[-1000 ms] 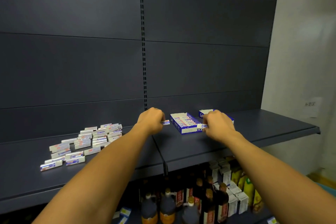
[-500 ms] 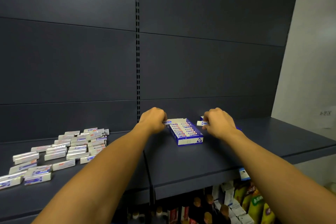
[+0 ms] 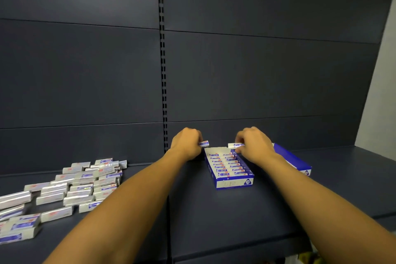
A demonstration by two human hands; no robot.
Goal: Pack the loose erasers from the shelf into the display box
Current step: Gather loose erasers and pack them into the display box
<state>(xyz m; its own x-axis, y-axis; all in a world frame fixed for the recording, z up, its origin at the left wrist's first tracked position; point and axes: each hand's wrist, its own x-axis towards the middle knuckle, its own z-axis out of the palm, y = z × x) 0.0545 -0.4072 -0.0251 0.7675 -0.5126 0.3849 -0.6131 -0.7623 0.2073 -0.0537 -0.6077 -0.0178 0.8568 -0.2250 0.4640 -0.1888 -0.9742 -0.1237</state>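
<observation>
Head: display box (image 3: 229,169) lengthwise away.

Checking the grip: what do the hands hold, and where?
Each pinches one eraser by an end: left hand eraser, right hand eraser.

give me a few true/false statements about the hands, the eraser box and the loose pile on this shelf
1. Each hand holds an eraser. True: the left hand pinches one eraser, the right hand another.
2. The display box is empty. False: rows of erasers already fill it.
3. The loose erasers lie to the left of the box. True.
4. The left hand rests on the loose pile. False: it is beside the box's far left corner, apart from the pile.
5. A second blue box sits right of the display box. True.
</observation>
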